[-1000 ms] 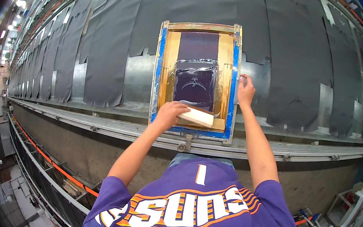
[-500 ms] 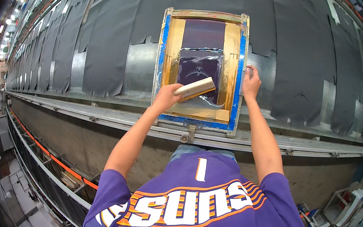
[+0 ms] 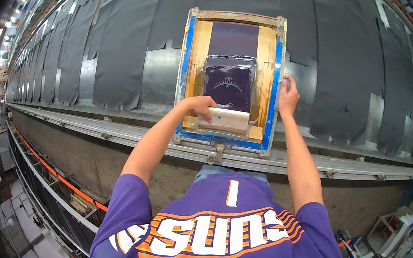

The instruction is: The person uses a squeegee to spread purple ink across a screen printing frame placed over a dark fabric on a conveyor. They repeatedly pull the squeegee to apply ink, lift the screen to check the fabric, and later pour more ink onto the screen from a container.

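A wooden screen-printing frame (image 3: 279,50), edged with blue tape, lies on the long table in front of me. Its dark mesh (image 3: 234,37) shows a pale curved design, with wet, glossy ink around it. My left hand (image 3: 201,106) is closed round the left end of a pale wooden squeegee (image 3: 231,119). The squeegee lies level across the near end of the mesh, its blade mostly hidden beneath it. At the frame's right side, my right hand (image 3: 288,95) grips the edge with bent fingers.
Black sheets (image 3: 123,52) hang in rows over the metal table on both sides of the frame. A metal rail (image 3: 295,161) with small stops runs along the near edge. A white cart (image 3: 394,237) stands at lower right, and another rack (image 3: 55,182) at lower left.
My left hand has brought the squeegee down toward the near end of the screen and turned it from slanted to level. My right hand stays at the frame's edge.
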Action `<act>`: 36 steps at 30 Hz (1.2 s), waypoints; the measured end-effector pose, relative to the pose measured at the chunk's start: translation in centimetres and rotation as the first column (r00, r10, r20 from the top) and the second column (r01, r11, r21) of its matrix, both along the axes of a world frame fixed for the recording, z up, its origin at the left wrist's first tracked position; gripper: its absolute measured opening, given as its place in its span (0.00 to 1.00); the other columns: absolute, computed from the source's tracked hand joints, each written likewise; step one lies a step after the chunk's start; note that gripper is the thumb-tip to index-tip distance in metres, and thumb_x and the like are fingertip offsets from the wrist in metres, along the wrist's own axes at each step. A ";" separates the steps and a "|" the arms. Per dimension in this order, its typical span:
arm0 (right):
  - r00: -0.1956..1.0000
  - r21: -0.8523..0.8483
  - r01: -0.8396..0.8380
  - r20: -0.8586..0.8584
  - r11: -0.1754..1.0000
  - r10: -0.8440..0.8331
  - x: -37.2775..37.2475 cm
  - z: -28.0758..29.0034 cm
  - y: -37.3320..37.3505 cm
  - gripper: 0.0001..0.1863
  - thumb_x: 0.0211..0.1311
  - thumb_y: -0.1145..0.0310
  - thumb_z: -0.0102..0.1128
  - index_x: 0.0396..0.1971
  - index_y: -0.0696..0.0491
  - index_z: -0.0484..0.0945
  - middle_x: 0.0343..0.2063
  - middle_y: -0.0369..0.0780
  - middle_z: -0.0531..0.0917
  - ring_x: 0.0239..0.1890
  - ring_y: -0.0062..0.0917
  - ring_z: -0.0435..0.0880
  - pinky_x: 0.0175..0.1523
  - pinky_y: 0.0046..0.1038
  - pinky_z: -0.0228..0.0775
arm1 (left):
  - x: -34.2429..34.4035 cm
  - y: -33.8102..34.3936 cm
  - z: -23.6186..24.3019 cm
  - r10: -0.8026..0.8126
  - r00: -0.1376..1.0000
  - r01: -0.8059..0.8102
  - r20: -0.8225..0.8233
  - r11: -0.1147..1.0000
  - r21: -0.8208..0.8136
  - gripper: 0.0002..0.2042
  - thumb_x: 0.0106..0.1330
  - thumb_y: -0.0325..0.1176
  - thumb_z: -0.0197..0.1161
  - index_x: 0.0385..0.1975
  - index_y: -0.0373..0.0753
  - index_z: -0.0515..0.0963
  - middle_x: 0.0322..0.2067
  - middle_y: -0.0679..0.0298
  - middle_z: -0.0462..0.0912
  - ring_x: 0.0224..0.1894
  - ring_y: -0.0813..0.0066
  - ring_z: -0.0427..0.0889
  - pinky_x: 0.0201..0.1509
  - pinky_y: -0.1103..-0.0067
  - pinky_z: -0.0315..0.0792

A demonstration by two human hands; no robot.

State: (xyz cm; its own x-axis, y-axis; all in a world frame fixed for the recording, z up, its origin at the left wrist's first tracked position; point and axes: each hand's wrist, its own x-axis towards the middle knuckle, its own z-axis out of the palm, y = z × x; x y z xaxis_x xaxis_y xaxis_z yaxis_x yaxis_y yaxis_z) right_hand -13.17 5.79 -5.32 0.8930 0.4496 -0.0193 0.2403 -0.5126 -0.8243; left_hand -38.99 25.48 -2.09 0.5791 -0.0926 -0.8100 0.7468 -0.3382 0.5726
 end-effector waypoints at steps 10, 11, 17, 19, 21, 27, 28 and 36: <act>0.736 -0.223 -0.492 0.410 0.841 0.539 1.0 8.3 5.8 0.24 0.63 0.53 0.65 0.57 0.45 0.80 0.54 0.43 0.79 0.56 0.38 0.77 0.57 0.40 0.70 | 4.8 9.8 3.3 0.116 0.926 -0.266 0.360 0.876 0.402 0.23 0.49 0.30 0.74 0.49 0.42 0.85 0.42 0.57 0.89 0.43 0.63 0.86 0.49 0.71 0.78; 0.704 -0.248 -0.517 0.421 0.819 0.572 0.4 8.2 7.4 0.24 0.61 0.55 0.67 0.56 0.47 0.81 0.54 0.43 0.80 0.55 0.38 0.77 0.57 0.40 0.70 | 6.0 9.8 3.8 0.099 0.921 -0.286 0.376 0.828 0.482 0.22 0.51 0.30 0.73 0.49 0.43 0.85 0.43 0.56 0.88 0.44 0.61 0.86 0.49 0.71 0.78; 0.571 -0.371 -0.612 0.404 0.699 0.714 -2.4 2.9 7.3 0.09 0.54 0.77 0.60 0.35 0.53 0.84 0.36 0.44 0.80 0.43 0.41 0.80 0.48 0.41 0.72 | 3.0 2.4 -0.2 -0.063 0.701 -0.570 0.711 0.551 0.610 0.20 0.54 0.16 0.61 0.43 0.47 0.87 0.48 0.63 0.87 0.50 0.62 0.83 0.57 0.69 0.76; 0.603 -0.298 -0.658 0.341 0.691 0.721 -6.1 2.8 2.1 0.12 0.51 0.78 0.61 0.37 0.52 0.82 0.35 0.42 0.80 0.41 0.39 0.80 0.47 0.39 0.72 | -0.6 -2.0 -1.2 -0.148 0.672 -0.566 0.726 0.530 0.632 0.18 0.54 0.17 0.62 0.42 0.46 0.87 0.45 0.62 0.87 0.49 0.62 0.84 0.54 0.69 0.77; 0.584 -0.351 -0.672 0.291 0.653 0.758 -9.1 2.9 -2.8 0.19 0.47 0.77 0.65 0.44 0.50 0.83 0.39 0.39 0.81 0.44 0.34 0.80 0.49 0.35 0.71 | -3.7 -6.7 -0.7 -0.150 0.704 -0.529 0.694 0.542 0.653 0.16 0.56 0.19 0.62 0.41 0.47 0.86 0.45 0.64 0.87 0.50 0.61 0.84 0.53 0.68 0.78; 0.557 -0.382 -0.685 0.276 0.621 0.783 -5.8 5.5 1.5 0.20 0.46 0.71 0.70 0.44 0.49 0.84 0.45 0.37 0.82 0.50 0.33 0.78 0.53 0.36 0.71 | -1.7 -1.5 0.8 -0.065 0.698 -0.514 0.713 0.648 0.563 0.20 0.55 0.17 0.60 0.45 0.46 0.86 0.51 0.62 0.85 0.54 0.63 0.83 0.61 0.70 0.76; 0.579 -0.388 -0.670 0.259 0.633 0.773 -4.3 6.2 3.9 0.22 0.46 0.71 0.72 0.46 0.51 0.84 0.48 0.38 0.84 0.50 0.33 0.79 0.57 0.36 0.72 | 0.0 0.6 1.5 -0.050 0.696 -0.540 0.716 0.622 0.567 0.20 0.55 0.17 0.60 0.44 0.45 0.86 0.51 0.62 0.86 0.54 0.61 0.83 0.60 0.69 0.76; 0.674 -0.283 -0.639 0.242 0.715 0.698 -5.7 1.9 1.6 0.19 0.46 0.76 0.68 0.43 0.52 0.84 0.42 0.41 0.84 0.47 0.38 0.82 0.51 0.38 0.77 | -0.1 -1.8 -1.9 -0.058 0.715 -0.557 0.697 0.555 0.618 0.21 0.50 0.15 0.62 0.42 0.45 0.87 0.46 0.63 0.87 0.52 0.62 0.83 0.55 0.69 0.77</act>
State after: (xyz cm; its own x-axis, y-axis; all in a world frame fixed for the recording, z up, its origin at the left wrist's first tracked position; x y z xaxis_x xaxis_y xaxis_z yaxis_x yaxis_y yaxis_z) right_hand -18.92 7.35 -3.39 0.3214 0.9443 0.0711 0.7953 -0.2285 -0.5615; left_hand -39.08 23.68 -3.95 0.8081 0.5869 0.0509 0.4802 -0.7063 0.5201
